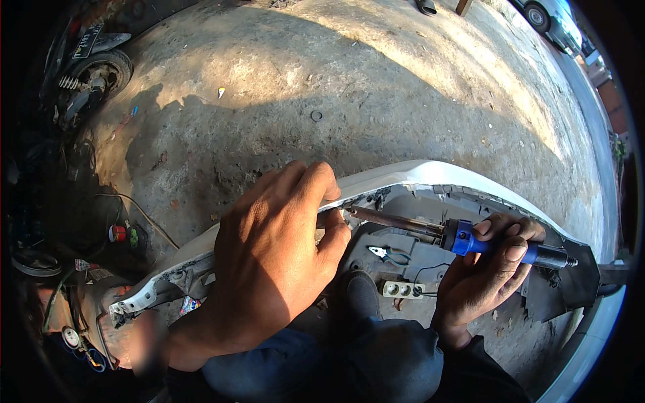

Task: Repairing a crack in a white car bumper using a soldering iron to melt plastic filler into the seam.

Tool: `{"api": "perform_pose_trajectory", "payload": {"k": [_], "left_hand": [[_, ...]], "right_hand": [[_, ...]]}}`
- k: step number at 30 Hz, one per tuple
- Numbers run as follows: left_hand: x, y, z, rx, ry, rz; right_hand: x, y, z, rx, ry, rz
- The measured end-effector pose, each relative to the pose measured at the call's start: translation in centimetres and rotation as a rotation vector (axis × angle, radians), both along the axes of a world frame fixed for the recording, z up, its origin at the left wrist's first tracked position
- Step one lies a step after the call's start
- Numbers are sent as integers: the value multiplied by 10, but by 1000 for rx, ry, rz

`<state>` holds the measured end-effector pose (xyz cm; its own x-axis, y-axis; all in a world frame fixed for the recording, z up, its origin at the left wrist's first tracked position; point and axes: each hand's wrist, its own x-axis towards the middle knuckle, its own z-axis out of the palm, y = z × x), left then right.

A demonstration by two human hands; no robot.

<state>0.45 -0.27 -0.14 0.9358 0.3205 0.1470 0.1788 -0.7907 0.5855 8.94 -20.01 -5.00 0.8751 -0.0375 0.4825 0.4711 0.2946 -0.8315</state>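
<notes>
Rough concrete ground (pixel 269 114) spreads across the scene toward 12 o'clock, with a parked car (pixel 552 28) near 2 and a motorcycle (pixel 101 72) near 10. The white bumper-like panel (pixel 430 172) arches through the middle from 8 o'clock to 4, its darker inner side facing the person. The left hand (pixel 279 245) lies over the panel just off centre toward 7; its forefinger and thumb straddle the rim, but I cannot tell whether they pinch it or some small piece. The right hand (pixel 494 269), toward 4 o'clock, has its fingers wrapped round the handle of the blue-handled tool (pixel 463 237), whose metal shaft points toward 9 and ends right beside the left thumb. Below the shaft, toward 4 o'clock, are a white power strip (pixel 402 289) with a black cord (pixel 424 270) and a pair of pliers (pixel 388 254).

The tool looks like a heating iron. If it is hot, a small slip of the right wrist could burn that thumb. Lingering or pressing too hard could scorch or pierce the plastic, and a shift of the unevenly propped panel could throw the tip off its spot.
</notes>
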Motion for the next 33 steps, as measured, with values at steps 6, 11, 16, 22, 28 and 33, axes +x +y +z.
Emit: {"api": "perform_pose_trajectory", "payload": {"k": [6, 11, 16, 22, 28, 33], "left_hand": [[0, 0, 0, -19, -4, 3], [0, 2, -1, -7, 6, -2], [-1, 1, 1, -1, 4, -8], [-1, 1, 0, -6, 11, 2], [0, 2, 0, -17, 12, -2], [-1, 2, 1, 1, 19, -2]], "right_hand": [[-4, 2, -1, -20, 6, -38], [-4, -1, -3, -26, -38, -25], [-4, -6, -3, -1, -69, -70], [-5, -3, -6, -6, -57, -44], [-5, -1, -5, -5, -79, -56], [-6, 0, -10, 5, -93, -64]]}}
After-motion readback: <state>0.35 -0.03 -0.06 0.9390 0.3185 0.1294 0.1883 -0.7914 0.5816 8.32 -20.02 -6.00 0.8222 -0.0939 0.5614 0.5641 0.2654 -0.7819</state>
